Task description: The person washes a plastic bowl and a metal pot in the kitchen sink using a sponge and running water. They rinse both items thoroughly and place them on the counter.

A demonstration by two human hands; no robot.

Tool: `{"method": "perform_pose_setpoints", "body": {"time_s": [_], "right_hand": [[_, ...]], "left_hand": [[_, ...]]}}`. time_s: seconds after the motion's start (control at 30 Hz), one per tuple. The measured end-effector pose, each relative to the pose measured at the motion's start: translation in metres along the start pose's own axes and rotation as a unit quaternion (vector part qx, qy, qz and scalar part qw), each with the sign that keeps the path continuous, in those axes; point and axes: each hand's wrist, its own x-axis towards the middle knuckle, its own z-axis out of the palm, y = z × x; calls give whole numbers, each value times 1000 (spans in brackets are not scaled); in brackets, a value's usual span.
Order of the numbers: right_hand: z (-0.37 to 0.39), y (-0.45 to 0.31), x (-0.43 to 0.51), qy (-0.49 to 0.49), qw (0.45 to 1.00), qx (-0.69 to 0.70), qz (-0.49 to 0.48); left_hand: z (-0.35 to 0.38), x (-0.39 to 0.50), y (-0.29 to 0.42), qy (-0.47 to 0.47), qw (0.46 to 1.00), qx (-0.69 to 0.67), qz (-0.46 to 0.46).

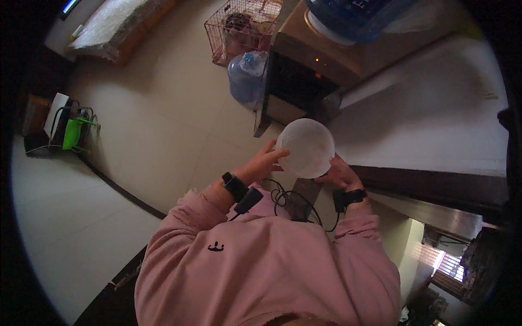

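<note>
Between my hands is a round, translucent whitish container [308,147], seen from above; its contents, if any, cannot be made out. My left hand [271,159] grips its left side, thumb over the edge. The right side rests against the fingers of my right hand [339,173], which reach partly beneath it. Both wrists carry dark bands with black devices, and thin black cables [281,193] hang in loops below the container. Just beyond it stands a brown water dispenser [322,53] with small lit lamps and a large blue water bottle [359,18] on top.
A second water bottle [244,79] stands on the floor beside the dispenser, near a pink wire cage [244,30]. A pale surface with a dark edge [428,122] extends to the right. On the far left are a metal-framed chair and a bright green object [72,133].
</note>
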Motion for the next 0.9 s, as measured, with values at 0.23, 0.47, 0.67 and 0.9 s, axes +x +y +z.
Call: {"method": "perform_pose_setpoints", "body": {"time_s": [0.23, 0.47, 0.67, 0.9], "right_hand": [[-46, 4, 70, -2, 986, 161, -30], [-73, -9, 141, 20, 979, 189, -67], [-99, -8, 197, 134, 962, 236, -40], [-120, -10, 252, 103, 983, -49, -143]], "left_hand": [[-28, 77, 25, 5, 999, -22, -35], [-46, 130, 37, 77, 994, -68, -25], [-41, 176, 46, 277, 900, 275, 197], [-30, 240, 53, 50, 828, 459, 319]]}}
